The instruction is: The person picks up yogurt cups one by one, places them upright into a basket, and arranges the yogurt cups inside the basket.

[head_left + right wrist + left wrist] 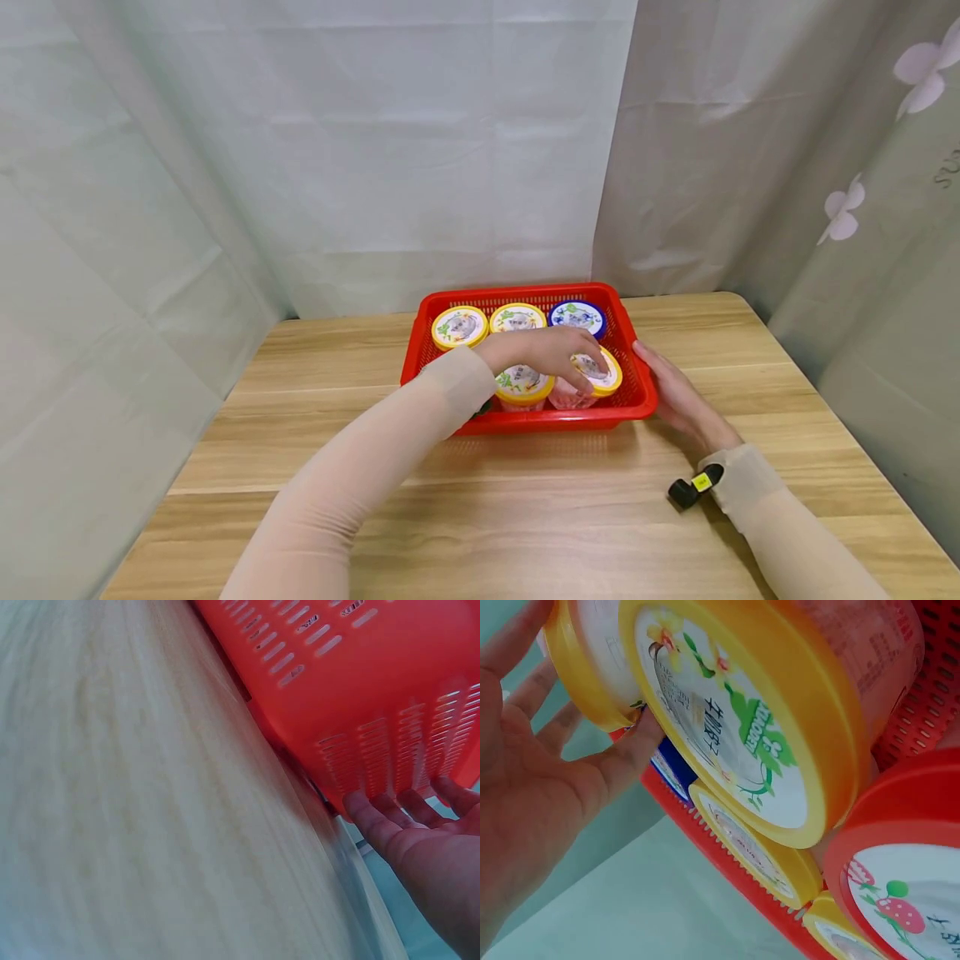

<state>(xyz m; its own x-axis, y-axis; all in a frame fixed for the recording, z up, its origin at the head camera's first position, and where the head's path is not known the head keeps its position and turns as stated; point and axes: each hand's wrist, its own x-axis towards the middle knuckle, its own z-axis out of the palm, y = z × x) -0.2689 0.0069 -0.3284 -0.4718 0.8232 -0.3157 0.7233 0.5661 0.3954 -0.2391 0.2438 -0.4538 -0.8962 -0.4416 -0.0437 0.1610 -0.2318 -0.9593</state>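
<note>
A red slotted basket [540, 421] stands on the table with several round, lidded plastic tubs inside. My left hand [558, 350] reaches over them and pinches the lid rim of the front-right yellow-lidded tub [611, 385], which looks tilted. In the left wrist view, the fingers spread around that tub's rim. Next to it is another yellow-lidded tub [780, 780]; a red-lidded tub [915, 892] shows beside that. A blue-lidded tub [577, 317] sits at the back right. My right hand [678, 396] lies against the basket's right outer wall, its fingers extended in the right wrist view.
The wooden table [540, 508] extends in front of the basket and to both sides. Pale hanging sheets [420, 150] rise behind it and along both sides. A black strap device [693, 487] is on my right wrist.
</note>
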